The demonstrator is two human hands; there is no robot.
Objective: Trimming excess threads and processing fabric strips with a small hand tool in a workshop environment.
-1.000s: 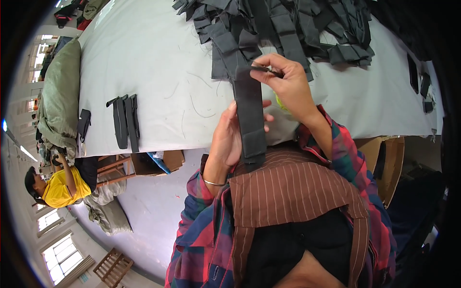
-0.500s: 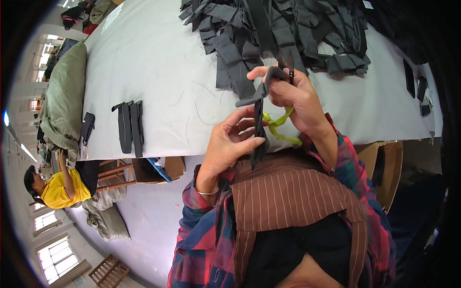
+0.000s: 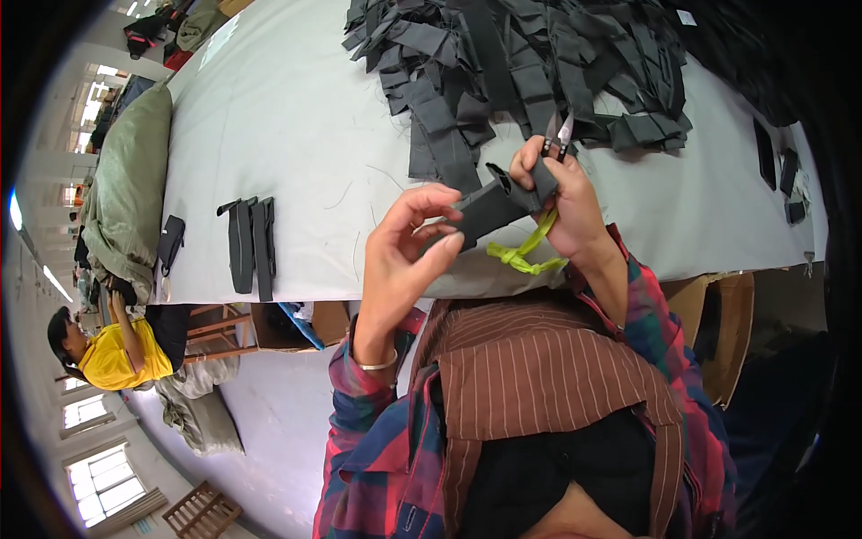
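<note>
Between my hands, above the near part of the table, is a dark grey fabric strip (image 3: 488, 212), folded like a flat loop. My left hand (image 3: 400, 251) has its fingers and thumb curled round the strip's left end. My right hand (image 3: 573, 208) pinches the other end and also holds small thread snips (image 3: 558, 135), whose blades point away from me. A yellow-green ribbon (image 3: 516, 258) with a knot hangs below my right hand. Beyond my hands lies a large heap of similar dark strips (image 3: 530, 67).
Several finished-looking strips (image 3: 251, 247) lie side by side at the left, with a small black pouch (image 3: 171, 242) beyond them. A stuffed green sack (image 3: 135, 171) rests along the table's left end, near a person in yellow (image 3: 126, 355). Dark flat items (image 3: 765, 151) lie at the right edge.
The strip has turned from hanging nearly upright to lying more sideways and flatter between my hands. My left hand has shifted slightly left, and the snips' blades show more plainly.
</note>
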